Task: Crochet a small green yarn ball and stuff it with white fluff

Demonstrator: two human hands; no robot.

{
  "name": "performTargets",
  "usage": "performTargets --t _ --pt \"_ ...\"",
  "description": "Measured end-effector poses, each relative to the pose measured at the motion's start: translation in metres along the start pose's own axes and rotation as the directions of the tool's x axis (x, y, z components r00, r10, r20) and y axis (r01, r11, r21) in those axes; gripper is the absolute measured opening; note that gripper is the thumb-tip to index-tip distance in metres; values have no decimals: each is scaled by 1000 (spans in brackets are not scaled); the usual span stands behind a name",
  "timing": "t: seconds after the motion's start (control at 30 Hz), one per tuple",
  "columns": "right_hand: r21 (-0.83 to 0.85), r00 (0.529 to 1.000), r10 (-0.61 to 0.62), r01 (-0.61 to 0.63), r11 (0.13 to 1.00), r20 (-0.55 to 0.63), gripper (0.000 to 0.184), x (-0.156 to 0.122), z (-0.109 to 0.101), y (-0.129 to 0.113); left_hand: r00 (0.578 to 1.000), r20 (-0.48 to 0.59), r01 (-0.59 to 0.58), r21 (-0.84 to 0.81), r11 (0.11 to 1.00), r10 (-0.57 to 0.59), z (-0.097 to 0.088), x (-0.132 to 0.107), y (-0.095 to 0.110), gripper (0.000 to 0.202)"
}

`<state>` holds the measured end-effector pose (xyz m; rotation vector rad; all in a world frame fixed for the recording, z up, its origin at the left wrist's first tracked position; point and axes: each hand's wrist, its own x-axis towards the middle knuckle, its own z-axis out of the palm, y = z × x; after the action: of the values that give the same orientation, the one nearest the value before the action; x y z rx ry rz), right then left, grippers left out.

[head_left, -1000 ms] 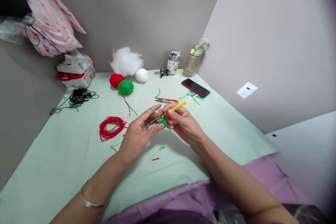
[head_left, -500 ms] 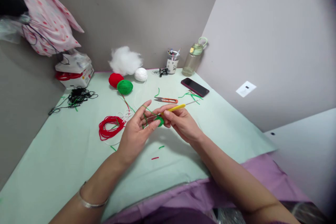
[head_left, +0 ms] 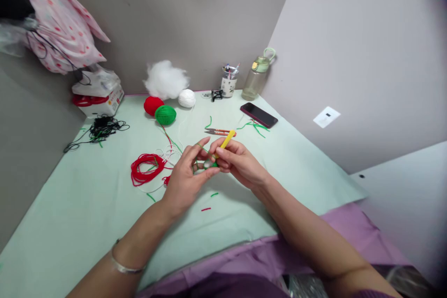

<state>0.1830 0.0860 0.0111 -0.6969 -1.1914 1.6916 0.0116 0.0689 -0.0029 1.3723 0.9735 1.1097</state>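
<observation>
My left hand point(head_left: 186, 174) pinches a small green crochet piece point(head_left: 213, 165), much of it covered by my fingers; something whitish shows at its opening. Green yarn loops over the raised left fingers. Between the thumb and fingers of my right hand point(head_left: 240, 158) is a crochet hook with a yellow handle point(head_left: 228, 139), tilted upward; its tip is hidden at the green piece. Behind the hands sit a green yarn ball point(head_left: 165, 115), a red yarn ball point(head_left: 152, 106) and a white yarn ball point(head_left: 186, 98). Thread snips point(head_left: 220, 132) with orange handles lie just beyond my fingers.
Left of my hands lies coiled red yarn point(head_left: 146, 170); farther left is tangled black yarn point(head_left: 104, 128). White stuffing point(head_left: 166, 79), a pen cup point(head_left: 229, 81), a bottle point(head_left: 256, 74) and a phone point(head_left: 259, 115) stand or lie along the back. Yarn scraps point(head_left: 256, 125) dot the table.
The crochet hook has swung from nearly level to steeply upright in my right hand. My left hand has turned, and the green piece is tipped so whitish material shows.
</observation>
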Motion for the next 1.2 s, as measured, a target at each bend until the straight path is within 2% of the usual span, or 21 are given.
performTargets --t 0.07,0.13,0.2,0.27,0.43,0.57,0.77,0.9,1.0,1.2 --pt "20 1000 11 -10 1000 -12 26 0 -1 0 997 59 60 -16 998 -59 -2 0 2 73" --pt "23 999 17 -17 1000 -28 26 1 -2 0 977 175 132 -25 991 -126 -6 0 6 75" --pt "17 999 27 -26 1000 -38 27 1 -2 -1 945 286 176 -44 983 -157 -10 1 11 69" --pt "-3 999 30 -30 1000 -26 27 1 -1 -2 925 349 190 -90 978 -148 -15 3 14 60" --pt "-93 1000 4 -3 996 10 26 -1 3 -2 931 347 172 -129 977 -118 -19 9 9 53" --pt "-103 1000 -7 8 995 8 27 -2 3 0 923 372 168 -173 970 -93 -18 12 2 50" --pt "-147 1000 0 -1 989 -8 27 -4 7 7 952 292 148 -187 971 -89 -8 11 4 16" --pt "-169 1000 -9 6 986 -20 28 -5 12 12 965 236 144 -127 982 -111 -5 10 1 23" --pt "-144 1000 7 -9 990 -13 28 -5 11 12 962 240 157 -115 981 -126 -6 11 -5 28" --pt "10 992 119 -119 993 -27 23 0 2 6 926 332 246 -176 953 -178 -11 13 -10 13"
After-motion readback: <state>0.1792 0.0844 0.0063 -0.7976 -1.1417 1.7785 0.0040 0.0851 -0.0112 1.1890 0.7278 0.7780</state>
